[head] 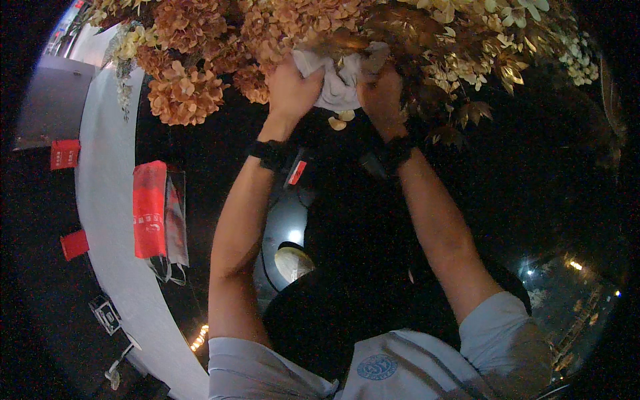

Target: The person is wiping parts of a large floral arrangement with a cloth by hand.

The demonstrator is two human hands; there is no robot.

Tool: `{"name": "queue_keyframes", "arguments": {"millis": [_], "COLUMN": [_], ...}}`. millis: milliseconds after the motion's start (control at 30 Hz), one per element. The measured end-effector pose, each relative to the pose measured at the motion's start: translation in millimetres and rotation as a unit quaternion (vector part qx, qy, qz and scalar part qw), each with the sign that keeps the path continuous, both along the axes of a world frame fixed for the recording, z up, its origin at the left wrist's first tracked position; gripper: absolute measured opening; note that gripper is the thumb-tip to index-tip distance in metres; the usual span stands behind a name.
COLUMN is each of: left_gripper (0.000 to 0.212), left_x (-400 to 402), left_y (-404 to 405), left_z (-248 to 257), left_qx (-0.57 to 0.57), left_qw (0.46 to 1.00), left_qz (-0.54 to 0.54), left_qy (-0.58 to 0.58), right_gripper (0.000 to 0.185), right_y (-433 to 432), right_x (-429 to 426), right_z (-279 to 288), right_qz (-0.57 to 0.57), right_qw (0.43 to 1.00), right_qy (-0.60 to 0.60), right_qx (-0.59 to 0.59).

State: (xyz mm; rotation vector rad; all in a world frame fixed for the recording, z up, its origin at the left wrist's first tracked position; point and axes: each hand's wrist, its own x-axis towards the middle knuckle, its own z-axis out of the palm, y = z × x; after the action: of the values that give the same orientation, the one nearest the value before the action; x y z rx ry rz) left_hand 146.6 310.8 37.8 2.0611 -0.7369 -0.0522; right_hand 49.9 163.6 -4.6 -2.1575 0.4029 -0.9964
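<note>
Both hands reach up to a crumpled white cloth [340, 82] under a mass of flowers. My left hand [294, 87] grips the cloth's left side, and my right hand [382, 97] has its right side, its fingers partly in shadow. Orange-brown hydrangea heads [185, 92] crowd around my left hand. Gold-toned leaves [505, 70] and pale blossoms [532, 7] spread beyond my right hand. Just below the cloth are small pale petals [340, 121]. Each wrist wears a black band [270, 154].
A red and grey bag [150, 210] with handles is at the left, beside a long pale curved strip [107, 200]. Red pieces [65, 154] bearing writing border that strip. A round, lit object [294, 262] shows below my left forearm. Much of the surroundings is dark.
</note>
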Motion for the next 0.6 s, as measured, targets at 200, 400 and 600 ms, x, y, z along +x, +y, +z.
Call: {"name": "queue_keyframes", "arguments": {"millis": [200,400,600], "left_gripper": [0.025,0.033,0.027], "left_x": [0,3,-3], "left_y": [-6,-3,-1], "left_z": [-3,-1,5], "left_qx": [0.016,0.035,-0.046], "left_qw": [0.999,0.997,0.980], "left_qz": [-0.021,-0.003,0.007], "left_qy": [-0.024,0.063,0.195], "right_gripper": [0.029,0.032,0.020], "right_y": [3,17,-2], "right_x": [3,-4,-2], "right_z": [2,2,-14], "right_qz": [0.009,0.024,0.035], "right_qw": [0.990,0.909,0.980], "right_qy": [-0.072,-0.063,-0.006], "right_qx": [0.117,0.411,0.195]}}
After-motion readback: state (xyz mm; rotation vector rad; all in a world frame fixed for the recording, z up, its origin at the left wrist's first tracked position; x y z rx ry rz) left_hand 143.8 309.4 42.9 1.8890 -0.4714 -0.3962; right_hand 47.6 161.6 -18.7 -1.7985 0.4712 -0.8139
